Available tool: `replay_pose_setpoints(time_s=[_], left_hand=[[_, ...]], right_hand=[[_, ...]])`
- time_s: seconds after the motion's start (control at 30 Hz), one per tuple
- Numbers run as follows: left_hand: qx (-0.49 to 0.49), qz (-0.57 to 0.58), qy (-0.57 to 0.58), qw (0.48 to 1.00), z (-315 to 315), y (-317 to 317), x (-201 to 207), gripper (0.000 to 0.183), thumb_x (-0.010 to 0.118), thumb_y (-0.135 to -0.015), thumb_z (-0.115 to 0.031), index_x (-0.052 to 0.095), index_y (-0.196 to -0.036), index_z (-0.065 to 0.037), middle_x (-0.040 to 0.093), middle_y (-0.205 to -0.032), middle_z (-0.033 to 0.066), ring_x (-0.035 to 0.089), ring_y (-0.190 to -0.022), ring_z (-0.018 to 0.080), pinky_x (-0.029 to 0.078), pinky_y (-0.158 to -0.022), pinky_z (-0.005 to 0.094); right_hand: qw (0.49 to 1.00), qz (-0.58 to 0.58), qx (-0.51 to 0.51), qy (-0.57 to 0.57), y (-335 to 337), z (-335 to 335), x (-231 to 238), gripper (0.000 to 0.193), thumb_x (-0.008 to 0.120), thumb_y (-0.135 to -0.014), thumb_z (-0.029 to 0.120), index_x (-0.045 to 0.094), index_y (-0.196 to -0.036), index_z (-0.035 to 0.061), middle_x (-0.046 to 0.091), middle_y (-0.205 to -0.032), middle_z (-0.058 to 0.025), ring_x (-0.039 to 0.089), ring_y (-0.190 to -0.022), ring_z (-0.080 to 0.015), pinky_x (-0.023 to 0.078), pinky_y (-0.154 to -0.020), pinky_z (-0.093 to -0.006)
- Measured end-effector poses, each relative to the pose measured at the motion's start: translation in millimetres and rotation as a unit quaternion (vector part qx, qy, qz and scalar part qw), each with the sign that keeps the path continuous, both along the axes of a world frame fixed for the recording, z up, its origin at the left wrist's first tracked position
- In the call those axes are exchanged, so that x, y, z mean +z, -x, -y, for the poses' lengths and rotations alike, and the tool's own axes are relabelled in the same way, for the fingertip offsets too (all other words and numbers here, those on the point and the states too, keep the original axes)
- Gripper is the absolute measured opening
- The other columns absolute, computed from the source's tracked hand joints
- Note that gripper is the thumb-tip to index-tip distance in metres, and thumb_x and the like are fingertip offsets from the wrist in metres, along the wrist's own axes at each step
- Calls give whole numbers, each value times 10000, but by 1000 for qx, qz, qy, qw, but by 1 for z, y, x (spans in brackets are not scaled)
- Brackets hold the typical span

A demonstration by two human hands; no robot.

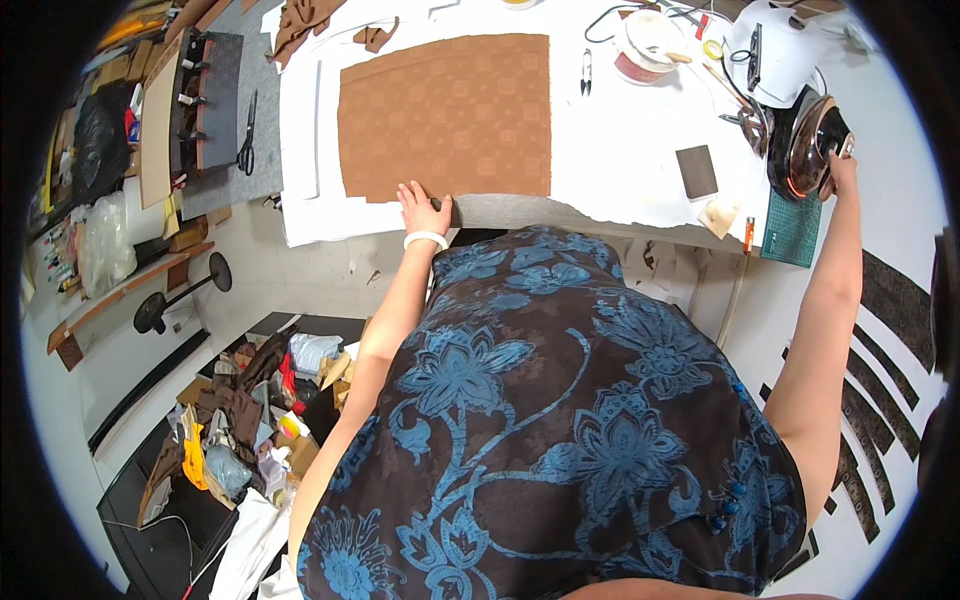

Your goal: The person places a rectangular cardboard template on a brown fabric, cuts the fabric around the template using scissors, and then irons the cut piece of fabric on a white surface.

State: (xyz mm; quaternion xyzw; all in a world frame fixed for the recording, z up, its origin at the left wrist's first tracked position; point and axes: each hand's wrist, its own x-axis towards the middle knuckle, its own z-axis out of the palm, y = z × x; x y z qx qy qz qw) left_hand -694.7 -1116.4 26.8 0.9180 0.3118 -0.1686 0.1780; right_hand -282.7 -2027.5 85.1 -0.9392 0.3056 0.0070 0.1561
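Observation:
A rectangle of brown patterned fabric [450,120] lies flat on the white-covered worktable. My left hand [424,212] rests at the table's front edge, fingers spread, their tips touching the fabric's lower edge; it holds nothing. At the far right, my right arm is stretched out and my right hand [842,170] is closed round the handle of a clothes iron [808,155]. The iron has a shiny bronze-coloured body and sits on a dark rest beside a green cutting mat [790,232]. My fingers partly hide its handle.
A white tub [642,50] with a brush stands at the back right. A marker [586,72], a dark square swatch [697,173] and an orange cutter [749,235] lie on the table. Black scissors [247,140] lie at left. Brown scraps [305,25] are at the back; heaped clutter [240,420] fills the lower left.

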Motion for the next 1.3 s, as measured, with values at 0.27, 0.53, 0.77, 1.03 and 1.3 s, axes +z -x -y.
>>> replay_pose_setpoints(time_s=[0.27, 0.53, 0.77, 1.03, 1.3], left_hand=[[-14, -36, -39, 998, -11, 19, 10, 1055, 737, -842, -446, 183, -1596, 41, 93, -1670, 299, 88, -1562, 430, 202, -1254, 486], [-35, -8, -28, 999, -7, 9, -2, 1042, 728, -842, -440, 193, -1589, 51, 103, -1656, 328, 103, -1551, 458, 205, -1249, 506], [-39, -3, -30, 999, -7, 10, -5, 1036, 723, -847, -439, 193, -1587, 55, 103, -1654, 331, 103, -1550, 461, 212, -1243, 520], [-37, 1, -30, 999, -6, 11, -2, 1042, 718, -849, -448, 179, -1597, 38, 94, -1663, 313, 95, -1555, 450, 199, -1246, 525], [-89, 10, -73, 993, 14, -7, 36, 960, 646, -890, -522, 216, -1624, -77, 105, -1699, 211, 95, -1568, 408, 162, -1244, 572]], right_hand=[[997, -51, -27, -53, 8, -80, 4, 765, 743, -884, 408, 413, -1404, -47, 622, -1297, -295, 656, -1152, -421, 536, -953, -495], [999, -33, -21, -5, 16, -55, 16, 721, 714, -915, 398, 433, -1429, -23, 631, -1287, -261, 663, -1121, -411, 550, -912, -509], [999, -29, -25, -6, 18, -59, 21, 737, 711, -915, 401, 420, -1431, -37, 617, -1312, -278, 645, -1167, -425, 534, -950, -510], [1000, -21, -11, 4, 19, -63, 27, 740, 711, -913, 398, 407, -1437, -28, 609, -1322, -283, 642, -1170, -429, 536, -940, -504], [999, -32, -13, -6, 17, -81, 19, 734, 722, -901, 382, 412, -1420, -34, 621, -1300, -279, 644, -1170, -421, 528, -959, -486]])
